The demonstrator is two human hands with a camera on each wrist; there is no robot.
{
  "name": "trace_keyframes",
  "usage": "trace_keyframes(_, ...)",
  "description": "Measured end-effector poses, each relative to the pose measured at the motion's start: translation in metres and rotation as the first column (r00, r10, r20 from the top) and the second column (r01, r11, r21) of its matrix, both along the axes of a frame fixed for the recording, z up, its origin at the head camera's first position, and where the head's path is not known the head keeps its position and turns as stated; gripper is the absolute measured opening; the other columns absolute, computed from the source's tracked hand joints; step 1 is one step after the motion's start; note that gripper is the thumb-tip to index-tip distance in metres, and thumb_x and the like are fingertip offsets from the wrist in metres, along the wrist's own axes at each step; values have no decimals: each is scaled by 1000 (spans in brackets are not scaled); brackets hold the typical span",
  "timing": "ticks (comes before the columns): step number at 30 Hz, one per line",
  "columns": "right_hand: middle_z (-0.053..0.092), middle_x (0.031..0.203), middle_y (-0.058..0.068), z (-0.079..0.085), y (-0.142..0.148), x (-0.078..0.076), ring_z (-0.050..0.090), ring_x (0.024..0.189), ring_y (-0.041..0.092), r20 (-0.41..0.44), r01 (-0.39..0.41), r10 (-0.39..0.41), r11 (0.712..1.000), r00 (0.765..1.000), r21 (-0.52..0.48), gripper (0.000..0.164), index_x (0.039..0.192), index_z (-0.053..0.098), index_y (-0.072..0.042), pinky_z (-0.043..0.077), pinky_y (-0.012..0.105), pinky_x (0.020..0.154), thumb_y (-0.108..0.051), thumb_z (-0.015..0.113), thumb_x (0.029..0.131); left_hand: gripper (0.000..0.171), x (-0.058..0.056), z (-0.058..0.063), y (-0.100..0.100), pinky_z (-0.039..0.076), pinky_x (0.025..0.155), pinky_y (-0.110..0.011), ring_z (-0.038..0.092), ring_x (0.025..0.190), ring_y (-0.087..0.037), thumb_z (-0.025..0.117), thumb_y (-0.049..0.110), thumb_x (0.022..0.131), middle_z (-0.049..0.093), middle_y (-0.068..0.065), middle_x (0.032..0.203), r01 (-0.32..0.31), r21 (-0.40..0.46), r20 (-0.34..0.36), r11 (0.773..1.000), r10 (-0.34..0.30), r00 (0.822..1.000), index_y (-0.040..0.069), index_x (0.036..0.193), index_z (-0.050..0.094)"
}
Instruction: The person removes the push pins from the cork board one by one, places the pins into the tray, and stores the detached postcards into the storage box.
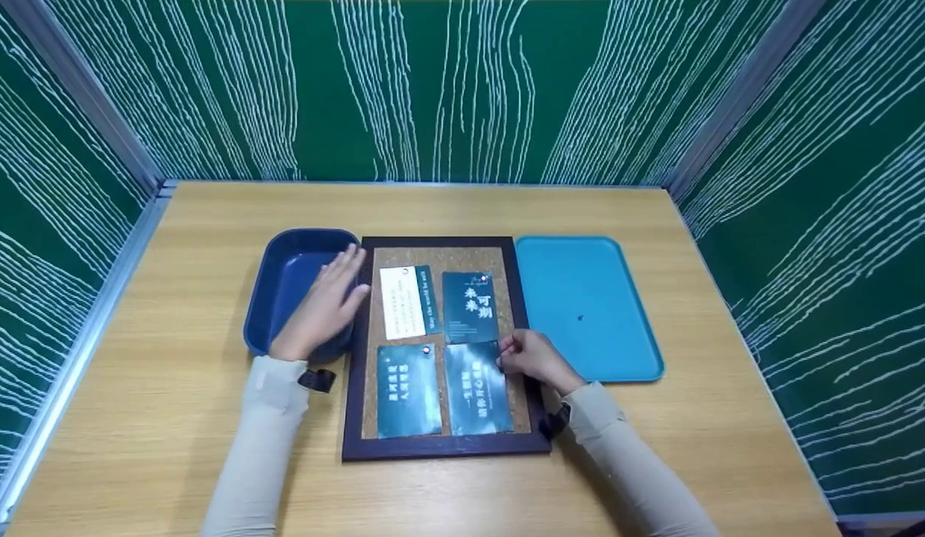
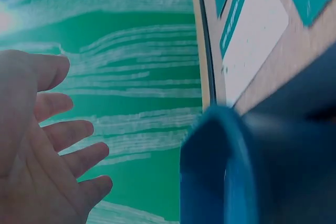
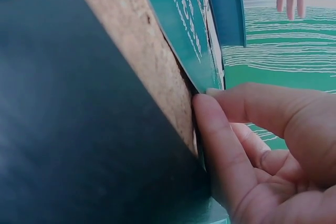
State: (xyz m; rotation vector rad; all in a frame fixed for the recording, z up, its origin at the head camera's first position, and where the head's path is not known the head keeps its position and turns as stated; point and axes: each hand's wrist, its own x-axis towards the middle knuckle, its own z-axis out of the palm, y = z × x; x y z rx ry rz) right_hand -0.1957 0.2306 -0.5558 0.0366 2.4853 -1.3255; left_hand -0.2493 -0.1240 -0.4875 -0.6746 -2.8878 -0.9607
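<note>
A dark-framed cork board (image 1: 441,446) lies on the table with cards on it. My right hand (image 1: 535,359) is at the upper right corner of the lower right green card (image 1: 479,395), its thumb and index fingertips pinching that corner in the right wrist view; the fingertips hide any pin there. Above it is another green card (image 1: 468,306), pinned at its top right. At the lower left lies a pinned green card (image 1: 409,395), and over it a white-and-green card (image 1: 404,302). My left hand (image 1: 324,302) hovers over the navy bin's right side, fingers straight, holding nothing.
The deep navy bin (image 1: 262,287) stands against the board's left side. To the right of the board lies a flat light-blue tray (image 1: 589,309) with a small dark speck on it. Green panels with white streaks (image 1: 433,89) wall the table at the back and sides.
</note>
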Motion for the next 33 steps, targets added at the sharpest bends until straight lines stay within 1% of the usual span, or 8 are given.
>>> trace_keyframes(5, 65, 80, 9, 1, 0, 0, 61, 69, 13, 3, -13, 13, 1000, 1000, -7, 13, 94, 63, 2, 49, 23, 60, 0, 63, 81, 57, -4, 0, -27, 9, 121, -53, 11, 149, -32, 40, 27, 104, 13, -12, 161, -42, 75, 6, 996, 41, 999, 7, 153, 21)
trace_keyframes(9, 64, 80, 8, 2, 0, 0, 57, 68, 13, 7, -12, 12, 1000, 1000, 4, 14, 94, 62, 1, 46, 23, 59, -2, 64, 81, 58, -5, -1, -49, 10, 121, -51, 11, 149, -31, 40, 29, 104, 13, -10, 162, -105, 140, 43, 985, 100, 994, 9, 154, 19)
trace_keyframes(14, 64, 80, 8, 1, 1, 0, 57, 68, 14, 13, 6, -6, 1000, 1000, 9, 13, 93, 62, 0, 46, 23, 58, -2, 65, 81, 60, -7, -5, -73, 11, 121, -51, 12, 149, -33, 39, 36, 103, 13, -11, 162, -174, 238, 117, 955, 150, 982, 14, 155, 17)
trace_keyframes(17, 63, 80, 7, 0, 1, 0, 57, 68, 13, 7, 8, -8, 1000, 1000, 9, 13, 93, 62, 0, 46, 23, 58, -2, 66, 81, 63, -7, -7, -85, 10, 120, -54, 10, 149, -33, 40, 43, 102, 12, -8, 162, -233, 285, 201, 930, 180, 963, 21, 155, 15)
trace_keyframes(21, 62, 78, 5, 0, 1, 0, 55, 68, 13, 4, 14, -14, 1000, 1000, -1, 13, 91, 62, -1, 46, 22, 58, -3, 68, 80, 64, -5, -11, -97, 10, 120, -53, 8, 149, -31, 41, 44, 101, 11, -6, 162, -312, 360, 302, 879, 207, 931, 23, 155, 14)
trace_keyframes(26, 61, 78, 4, -1, 1, 1, 55, 68, 13, 6, 28, -28, 1000, 1000, -2, 13, 90, 62, -2, 46, 22, 57, -3, 69, 79, 61, -8, -18, -104, 15, 122, -43, 15, 149, -28, 40, 34, 103, 18, -10, 161, -348, 447, 315, 824, 220, 923, 10, 154, 17)
trace_keyframes(29, 61, 79, 5, -1, 1, 1, 55, 69, 13, 13, 31, -30, 999, 999, -10, 14, 91, 62, -3, 46, 22, 58, -4, 68, 79, 62, -8, -22, -109, 17, 122, -40, 17, 149, -25, 39, 36, 103, 19, -9, 160, -395, 483, 351, 782, 241, 905, 9, 154, 17)
trace_keyframes(33, 63, 82, 7, 0, 1, 2, 58, 71, 12, 2, -1, 1, 999, 1000, -37, 14, 94, 62, 0, 47, 22, 60, -2, 64, 81, 63, -6, -30, -116, 16, 122, -35, 16, 149, -22, 40, 33, 103, 18, -9, 161, -444, 606, 419, 660, 210, 883, 7, 154, 16)
